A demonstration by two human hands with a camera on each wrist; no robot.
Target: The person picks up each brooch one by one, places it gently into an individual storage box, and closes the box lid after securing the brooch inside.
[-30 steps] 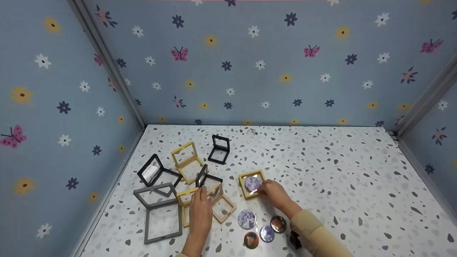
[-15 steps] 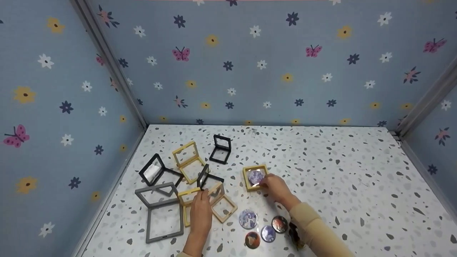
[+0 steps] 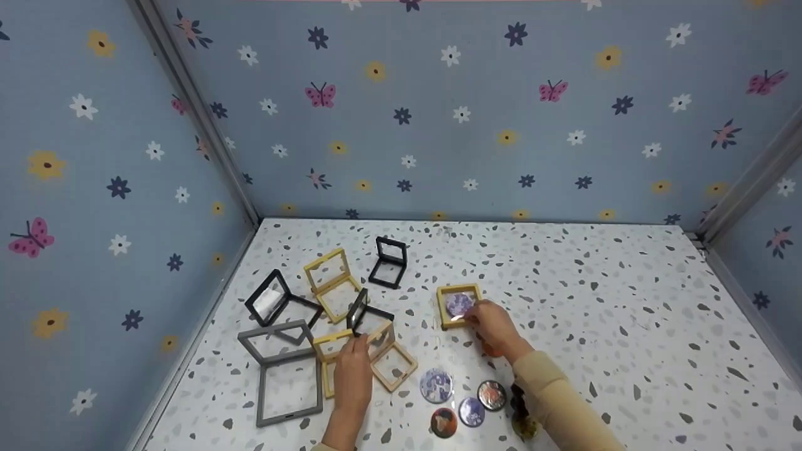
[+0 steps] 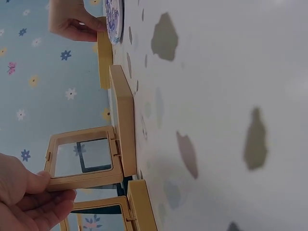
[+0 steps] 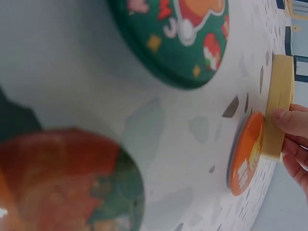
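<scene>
Yellow frame sits on the bench in the grip of the right hand, thumb and fingers pinching its edge; a purple disc shows inside, an orange badge just beside. The left hand pinches the raised lid of a tan frame.

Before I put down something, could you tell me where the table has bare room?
The widest bare patch lies between the right hand and right wall. Another lies behind the held yellow frame, before the back wall. Crowded: the left, where open frames stand close, and the front middle, with round badges.
</scene>
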